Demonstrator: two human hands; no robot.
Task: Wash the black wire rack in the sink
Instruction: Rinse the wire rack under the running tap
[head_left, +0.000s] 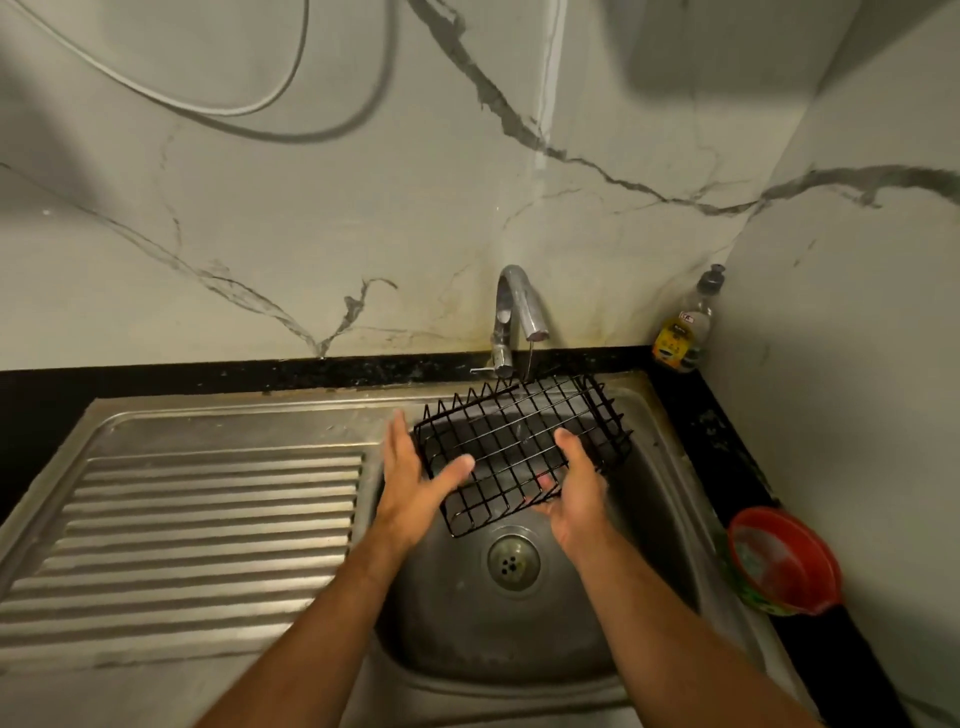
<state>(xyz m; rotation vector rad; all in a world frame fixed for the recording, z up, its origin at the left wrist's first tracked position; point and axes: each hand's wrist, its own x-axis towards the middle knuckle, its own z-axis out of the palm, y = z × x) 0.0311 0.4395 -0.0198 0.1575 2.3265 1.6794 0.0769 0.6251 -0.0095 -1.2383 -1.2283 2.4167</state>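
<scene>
Both forearms are extended forward from the lower edge of the view, bare to the wrist. The left hand (415, 478) is held with fingers straight and together, pointing away from the body — the thumb is laid across the black wire rack (519, 447), the fingers along its left edge. The right hand (571, 488) is turned palm inward; its thumb is raised over the near right corner, and fingertips are seen beneath the wires.
</scene>
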